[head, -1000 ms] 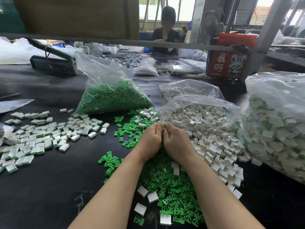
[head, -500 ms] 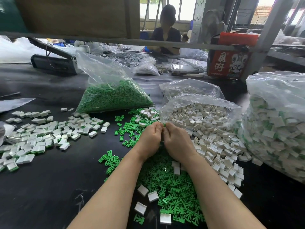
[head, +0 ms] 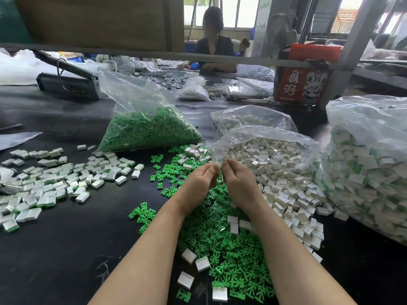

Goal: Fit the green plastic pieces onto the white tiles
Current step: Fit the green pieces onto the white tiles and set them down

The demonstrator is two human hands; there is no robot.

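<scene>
Left of frame: finished tiles [head: 44,183] lay scattered on the black table [head: 66,249], white with green showing at their edges, well apart from both hands.

Upper centre: bag of green pieces [head: 145,130], mouth toward the camera, with loose green pieces [head: 220,245] spilling from it down to the lower centre, directly under and between the forearms.

Left hand [head: 198,183] hovered mid-frame over that green spill, back toward the camera, fingers curled forward, tips bunched. Whether it pinched a piece: cannot tell, the fingertips were hidden behind the hand.

Right hand [head: 240,183] sat just beside it, same pose, a narrow gap between the two sets of fingertips. Contents also hidden.

Right of centre: open bag of white tiles [head: 275,155] lay just beyond and to the right of the right hand, so that hand was nearer for tiles and the left nearer for green. No long axis readable on anything held.

Far right: large bag of assembled tiles [head: 370,172].

Judgement: mid-cycle, next pick probably a tile from the right.
</scene>
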